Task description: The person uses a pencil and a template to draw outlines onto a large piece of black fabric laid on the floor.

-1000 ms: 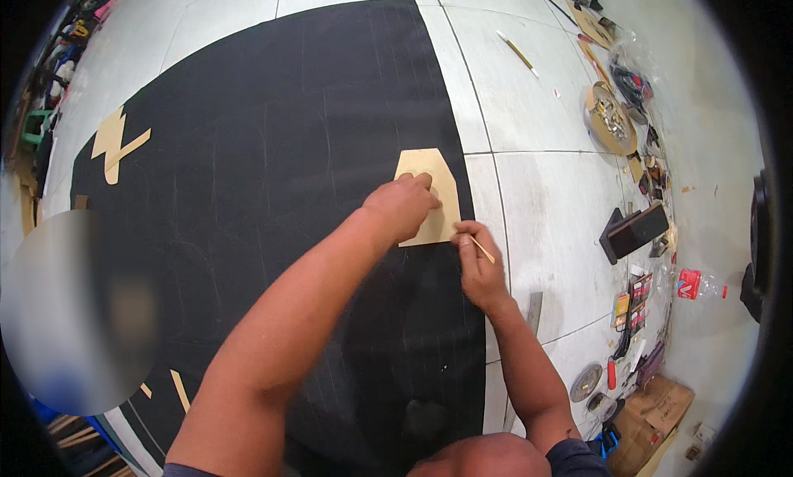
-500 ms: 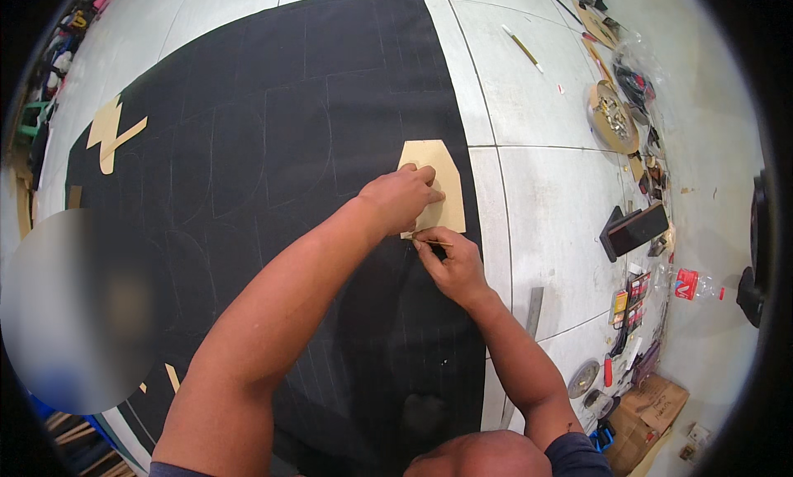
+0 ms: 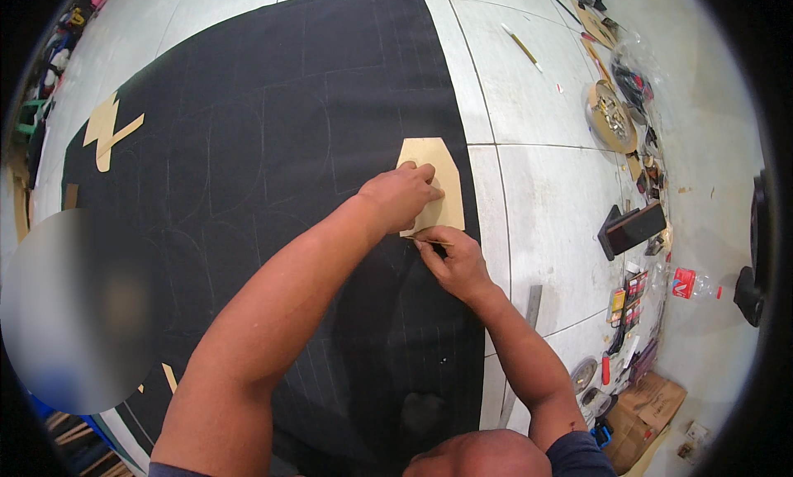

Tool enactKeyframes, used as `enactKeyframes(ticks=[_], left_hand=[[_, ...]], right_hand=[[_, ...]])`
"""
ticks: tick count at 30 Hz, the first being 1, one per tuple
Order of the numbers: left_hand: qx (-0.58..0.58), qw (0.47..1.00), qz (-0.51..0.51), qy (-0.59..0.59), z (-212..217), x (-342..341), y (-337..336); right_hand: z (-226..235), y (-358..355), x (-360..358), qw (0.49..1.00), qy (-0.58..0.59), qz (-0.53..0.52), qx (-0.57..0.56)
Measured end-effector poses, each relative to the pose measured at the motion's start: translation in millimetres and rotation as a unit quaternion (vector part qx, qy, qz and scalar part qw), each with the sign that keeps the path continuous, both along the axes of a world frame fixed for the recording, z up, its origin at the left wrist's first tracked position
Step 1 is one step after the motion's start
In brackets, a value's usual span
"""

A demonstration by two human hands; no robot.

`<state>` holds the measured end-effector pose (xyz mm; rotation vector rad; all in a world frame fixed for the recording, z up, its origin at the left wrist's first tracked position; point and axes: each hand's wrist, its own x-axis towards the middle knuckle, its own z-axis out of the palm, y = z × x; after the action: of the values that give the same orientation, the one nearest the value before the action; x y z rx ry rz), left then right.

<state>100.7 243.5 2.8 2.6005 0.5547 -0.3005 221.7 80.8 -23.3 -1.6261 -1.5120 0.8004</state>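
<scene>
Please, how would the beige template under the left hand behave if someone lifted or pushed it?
The beige template is probably rather stiff: its edges look straight and it lies flat. It is likely light, since it looks thin like card. Pushed, it may slide on the flat black sheet.

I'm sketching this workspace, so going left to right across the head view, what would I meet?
Cluster of tan pieces, left hand, right hand, brown-and-white pen, round tray of small pieces, red-labelled clear bottle.
</scene>
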Motion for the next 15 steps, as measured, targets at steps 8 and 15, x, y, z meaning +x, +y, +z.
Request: enactKeyframes(ticks=[8, 15], left_hand=[[-0.025, 0.999, 0.009, 0.019, 7, 2, 0], [0.001, 1.000, -0.001, 0.000, 2, 2, -4]], right_hand=[[-4, 2, 0, 0.999, -0.042, 0.016, 0.026], [6, -21, 38, 0.990, -0.076, -0.108, -0.047]])
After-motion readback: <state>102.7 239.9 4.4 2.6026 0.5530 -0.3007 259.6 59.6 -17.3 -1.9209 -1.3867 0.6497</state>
